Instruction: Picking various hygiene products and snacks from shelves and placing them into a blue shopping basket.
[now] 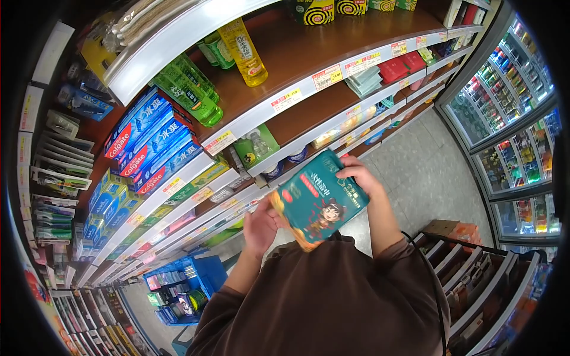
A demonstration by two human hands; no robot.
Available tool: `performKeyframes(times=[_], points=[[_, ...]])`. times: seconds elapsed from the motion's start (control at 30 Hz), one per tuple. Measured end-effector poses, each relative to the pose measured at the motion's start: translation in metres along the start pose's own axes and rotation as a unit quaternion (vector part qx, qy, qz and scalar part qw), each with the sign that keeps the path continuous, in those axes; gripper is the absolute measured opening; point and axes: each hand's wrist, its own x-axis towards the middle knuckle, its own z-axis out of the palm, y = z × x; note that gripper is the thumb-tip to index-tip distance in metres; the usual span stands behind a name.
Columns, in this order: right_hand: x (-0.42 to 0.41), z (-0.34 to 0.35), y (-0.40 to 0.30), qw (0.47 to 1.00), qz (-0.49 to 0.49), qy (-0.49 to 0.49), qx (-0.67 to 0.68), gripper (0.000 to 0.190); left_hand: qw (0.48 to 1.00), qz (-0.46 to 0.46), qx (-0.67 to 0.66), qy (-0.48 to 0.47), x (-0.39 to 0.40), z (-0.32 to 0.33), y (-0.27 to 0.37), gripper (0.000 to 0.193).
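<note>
A flat teal package (318, 198) with a cartoon figure and printed writing is held tilted in front of my chest. My right hand (358, 175) grips its upper right edge, the thumb lying on the front. At the lower left edge, my left hand (263, 224) holds the side, its fingers partly hidden by the package. Beyond the package, a shelf holds a yellow bottle (245, 55), green bottles (191, 93) and stacked Colgate toothpaste boxes (151, 142). Pale green flat packs (364, 82) and red packs (401, 67) lie on a lower shelf.
A blue crate (209, 276) with packaged goods stands at the lower left. Glass-door drink coolers (498, 98) line the right side. Another shelf unit (472, 276) is at the lower right, with a cardboard box (441, 228) beside it. Blister packs (62, 178) hang at the far left.
</note>
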Motion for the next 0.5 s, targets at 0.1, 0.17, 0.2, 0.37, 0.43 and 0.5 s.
performKeyframes(times=[0.1,0.17,0.2,0.37,0.43,0.5], points=[[0.009,0.009,-0.017,0.991,0.015,-0.093,-0.091,0.031,0.981,-0.101,0.16,0.042,0.001,-0.003,-0.004,0.046],[0.018,-0.002,-0.007,0.98,-0.017,-0.114,-0.16,0.032,0.963,-0.15,0.217,0.061,0.003,-0.002,-0.005,0.033],[0.02,-0.002,-0.005,0.991,-0.001,-0.063,-0.12,0.04,0.954,-0.14,0.259,0.06,0.004,0.0,-0.008,0.03],[0.003,-0.02,0.031,0.969,-0.056,0.029,0.239,0.075,0.961,-0.053,0.242,0.123,0.013,0.015,-0.027,0.028],[-0.017,-0.001,0.041,0.978,-0.053,0.014,0.199,0.066,0.965,-0.027,0.208,0.156,0.018,0.017,-0.029,0.03],[-0.027,0.001,0.07,0.989,-0.086,0.121,0.01,0.046,0.964,-0.027,0.218,0.152,0.027,0.019,-0.031,0.031]])
